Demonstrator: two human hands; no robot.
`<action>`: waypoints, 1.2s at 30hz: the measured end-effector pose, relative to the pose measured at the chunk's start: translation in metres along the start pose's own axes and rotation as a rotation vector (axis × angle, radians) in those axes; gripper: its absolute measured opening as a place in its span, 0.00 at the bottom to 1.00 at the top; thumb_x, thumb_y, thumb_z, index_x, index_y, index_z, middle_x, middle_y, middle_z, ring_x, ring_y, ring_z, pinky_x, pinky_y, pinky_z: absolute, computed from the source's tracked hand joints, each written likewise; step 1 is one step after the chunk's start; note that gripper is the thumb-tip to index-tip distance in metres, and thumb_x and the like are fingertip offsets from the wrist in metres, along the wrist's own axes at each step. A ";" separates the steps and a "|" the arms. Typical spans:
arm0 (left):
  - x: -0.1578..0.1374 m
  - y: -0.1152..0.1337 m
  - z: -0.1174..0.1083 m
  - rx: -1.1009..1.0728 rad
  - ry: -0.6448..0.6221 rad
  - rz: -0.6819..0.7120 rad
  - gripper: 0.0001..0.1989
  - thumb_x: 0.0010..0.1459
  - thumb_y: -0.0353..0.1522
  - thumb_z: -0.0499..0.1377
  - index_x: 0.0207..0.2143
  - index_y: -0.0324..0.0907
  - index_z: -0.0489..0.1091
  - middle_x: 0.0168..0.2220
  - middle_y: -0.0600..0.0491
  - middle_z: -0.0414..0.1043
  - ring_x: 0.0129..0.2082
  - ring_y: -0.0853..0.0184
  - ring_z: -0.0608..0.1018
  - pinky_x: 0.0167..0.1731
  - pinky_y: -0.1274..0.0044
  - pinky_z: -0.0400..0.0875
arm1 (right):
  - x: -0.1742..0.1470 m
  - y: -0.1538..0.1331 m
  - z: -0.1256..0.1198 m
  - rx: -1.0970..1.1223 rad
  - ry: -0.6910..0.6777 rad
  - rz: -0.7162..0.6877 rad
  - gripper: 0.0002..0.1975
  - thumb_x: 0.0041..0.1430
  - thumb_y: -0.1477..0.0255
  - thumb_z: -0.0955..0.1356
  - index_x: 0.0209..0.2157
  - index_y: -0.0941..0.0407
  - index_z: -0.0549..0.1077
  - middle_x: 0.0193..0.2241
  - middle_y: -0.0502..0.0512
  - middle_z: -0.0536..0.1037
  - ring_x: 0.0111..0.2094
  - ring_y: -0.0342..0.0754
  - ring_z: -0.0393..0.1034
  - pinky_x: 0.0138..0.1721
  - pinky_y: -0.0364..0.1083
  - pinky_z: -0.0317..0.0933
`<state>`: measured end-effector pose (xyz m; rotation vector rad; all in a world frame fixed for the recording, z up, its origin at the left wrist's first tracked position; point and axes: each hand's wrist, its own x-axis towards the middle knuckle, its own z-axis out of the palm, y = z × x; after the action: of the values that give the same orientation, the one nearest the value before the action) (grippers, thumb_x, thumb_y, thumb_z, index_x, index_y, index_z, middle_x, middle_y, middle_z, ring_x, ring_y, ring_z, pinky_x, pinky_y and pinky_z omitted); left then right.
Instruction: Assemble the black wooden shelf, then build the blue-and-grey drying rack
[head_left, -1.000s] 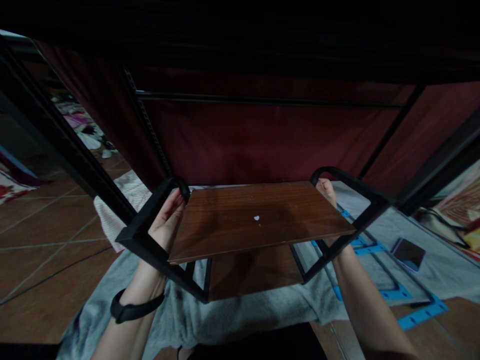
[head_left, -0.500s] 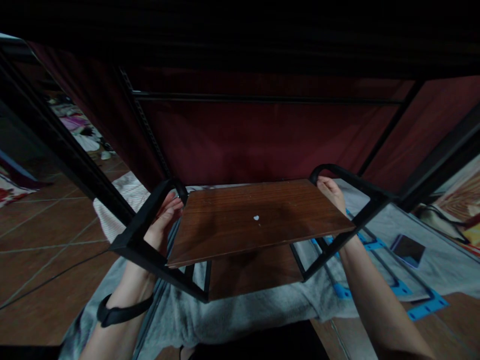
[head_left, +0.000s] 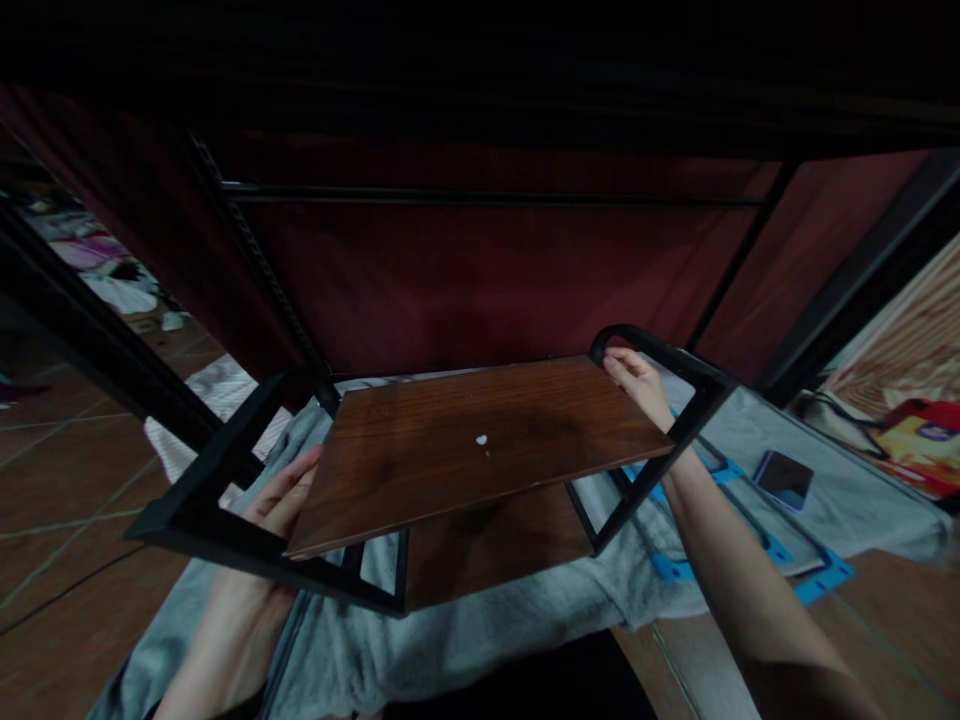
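Note:
A small two-tier shelf (head_left: 480, 480) with brown wood-look boards and black side frames is in front of me, tilted lower on the left. A small white heart-shaped mark is on its upper board. My left hand (head_left: 281, 500) reaches through the left side frame, fingers closed at the upper board's left edge; its thumb is mostly hidden. My right hand (head_left: 636, 385) pinches the far right corner, where the board meets the curved black frame (head_left: 660, 350). The lower board (head_left: 495, 545) shows beneath.
A grey cloth (head_left: 525, 600) lies under the shelf. On it at right are blue-and-black frame pieces (head_left: 757, 530) and a phone (head_left: 784, 480). A larger black metal frame (head_left: 487, 195) with a dark red curtain (head_left: 465, 280) surrounds the space. Tiled floor (head_left: 60, 480) lies at left.
My left hand has slid nearer along the left side to the board's edge. The shelf's left end has dropped slightly. My view has shifted right; the right hand keeps its hold.

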<state>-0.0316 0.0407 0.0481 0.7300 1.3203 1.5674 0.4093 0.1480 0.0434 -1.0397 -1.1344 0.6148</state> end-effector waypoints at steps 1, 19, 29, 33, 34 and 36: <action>-0.005 0.003 0.001 -0.018 0.018 -0.005 0.32 0.39 0.35 0.73 0.51 0.45 0.76 0.51 0.52 0.80 0.56 0.55 0.78 0.42 0.79 0.81 | 0.000 -0.001 0.001 -0.006 -0.005 -0.001 0.21 0.45 0.51 0.76 0.35 0.51 0.77 0.28 0.49 0.77 0.31 0.48 0.71 0.36 0.49 0.68; -0.056 0.012 0.023 -0.147 0.077 0.254 0.17 0.58 0.46 0.61 0.43 0.47 0.80 0.51 0.57 0.79 0.65 0.56 0.67 0.71 0.67 0.53 | 0.007 -0.002 0.007 -0.060 -0.061 -0.069 0.19 0.47 0.51 0.74 0.31 0.50 0.71 0.26 0.49 0.71 0.30 0.48 0.65 0.37 0.48 0.64; -0.054 -0.011 0.014 -0.144 0.032 0.235 0.12 0.59 0.42 0.61 0.42 0.51 0.80 0.55 0.62 0.76 0.67 0.57 0.64 0.70 0.68 0.54 | 0.012 0.004 -0.001 -0.209 -0.173 -0.218 0.19 0.59 0.49 0.67 0.31 0.50 0.67 0.30 0.48 0.66 0.33 0.47 0.60 0.39 0.46 0.59; -0.057 -0.017 0.013 -0.173 0.034 0.214 0.08 0.57 0.41 0.63 0.40 0.55 0.80 0.53 0.67 0.77 0.69 0.58 0.61 0.71 0.68 0.52 | 0.009 0.000 -0.004 -0.361 -0.173 -0.299 0.17 0.66 0.53 0.63 0.32 0.50 0.67 0.33 0.50 0.67 0.36 0.48 0.60 0.44 0.48 0.59; -0.057 -0.018 0.013 -0.184 0.024 0.208 0.08 0.57 0.40 0.63 0.40 0.55 0.80 0.53 0.67 0.77 0.69 0.59 0.60 0.72 0.68 0.52 | 0.009 -0.001 -0.005 -0.383 -0.176 -0.299 0.17 0.67 0.53 0.62 0.32 0.50 0.67 0.33 0.50 0.67 0.36 0.48 0.60 0.45 0.48 0.59; -0.059 -0.020 0.013 -0.203 0.000 0.201 0.07 0.57 0.38 0.63 0.39 0.56 0.79 0.54 0.68 0.76 0.69 0.59 0.60 0.72 0.68 0.51 | 0.008 -0.003 -0.005 -0.402 -0.177 -0.296 0.17 0.67 0.52 0.62 0.32 0.50 0.66 0.33 0.51 0.67 0.36 0.49 0.60 0.45 0.49 0.59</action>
<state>0.0083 -0.0080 0.0387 0.7532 1.0939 1.8308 0.4166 0.1520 0.0489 -1.1395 -1.5765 0.2479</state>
